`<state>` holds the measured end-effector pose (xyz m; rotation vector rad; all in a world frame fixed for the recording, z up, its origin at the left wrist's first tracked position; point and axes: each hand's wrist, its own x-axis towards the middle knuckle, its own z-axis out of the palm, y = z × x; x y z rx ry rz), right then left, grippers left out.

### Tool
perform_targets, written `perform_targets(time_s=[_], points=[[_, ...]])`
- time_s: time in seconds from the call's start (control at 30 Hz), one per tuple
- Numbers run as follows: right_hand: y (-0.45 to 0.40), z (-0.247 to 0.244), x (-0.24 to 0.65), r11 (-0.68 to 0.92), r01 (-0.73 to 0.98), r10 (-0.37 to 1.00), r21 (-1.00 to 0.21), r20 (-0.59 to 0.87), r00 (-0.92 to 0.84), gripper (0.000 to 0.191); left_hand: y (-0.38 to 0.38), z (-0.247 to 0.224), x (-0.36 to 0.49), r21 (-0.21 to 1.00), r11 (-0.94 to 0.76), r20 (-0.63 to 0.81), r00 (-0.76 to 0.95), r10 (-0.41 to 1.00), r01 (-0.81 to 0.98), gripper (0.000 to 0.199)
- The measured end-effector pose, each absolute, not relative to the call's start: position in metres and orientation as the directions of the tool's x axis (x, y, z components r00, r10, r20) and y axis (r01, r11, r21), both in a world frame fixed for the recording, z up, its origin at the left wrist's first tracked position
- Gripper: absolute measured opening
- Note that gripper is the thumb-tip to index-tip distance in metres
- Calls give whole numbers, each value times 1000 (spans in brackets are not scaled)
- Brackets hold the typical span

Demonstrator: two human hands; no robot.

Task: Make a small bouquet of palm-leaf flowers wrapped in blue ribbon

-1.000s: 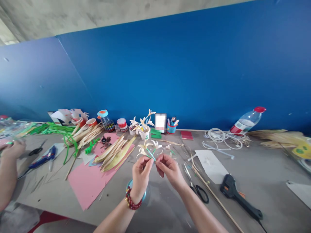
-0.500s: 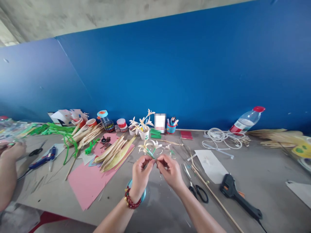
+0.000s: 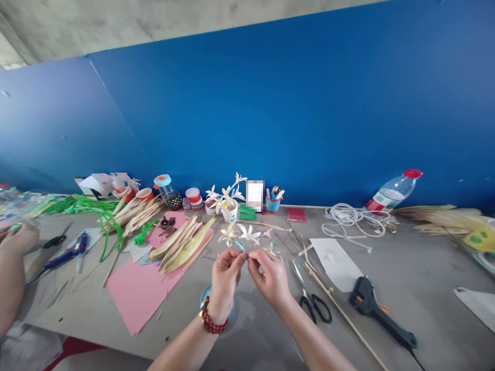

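Left hand (image 3: 225, 273) and right hand (image 3: 273, 276) come together over the counter (image 3: 421, 250), fingers nearly meeting: the left holds the green-wrapped stem of a flower spray (image 3: 249, 235) between thumb and forefinger, and the right is pinched narrow at its lower end, apparently on it too, though the grip itself is hidden. I see two pale blooms standing open on that spray, just beyond the fingertips, so the joining of those looks done; whether the lower stem is fully wrapped I can't tell from here. Just past the right hand lie some loose pale flowers (image 3: 266, 234), apart from the spray, which suggests the work is only partway along. Against the wall, a white cup (image 3: 230, 215) holds finished-looking blooms, and the scissors (image 3: 304, 292) and black glue gun (image 3: 363, 297) lie unheld to the right.
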<state>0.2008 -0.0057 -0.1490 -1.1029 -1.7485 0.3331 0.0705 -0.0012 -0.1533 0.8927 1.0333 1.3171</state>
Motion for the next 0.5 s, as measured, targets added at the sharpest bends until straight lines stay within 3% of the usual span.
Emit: perform_targets(time_s=[0.17, 0.5], points=[[-6, -148, 200, 613, 586, 727, -530, 668, -158, 21, 1, -152, 69, 931, 88, -104, -25, 994, -355, 36], [-5, -148, 199, 620, 593, 721, -514, 672, -171, 18, -1, -150, 68, 928, 41, -62, -46, 997, -369, 33]])
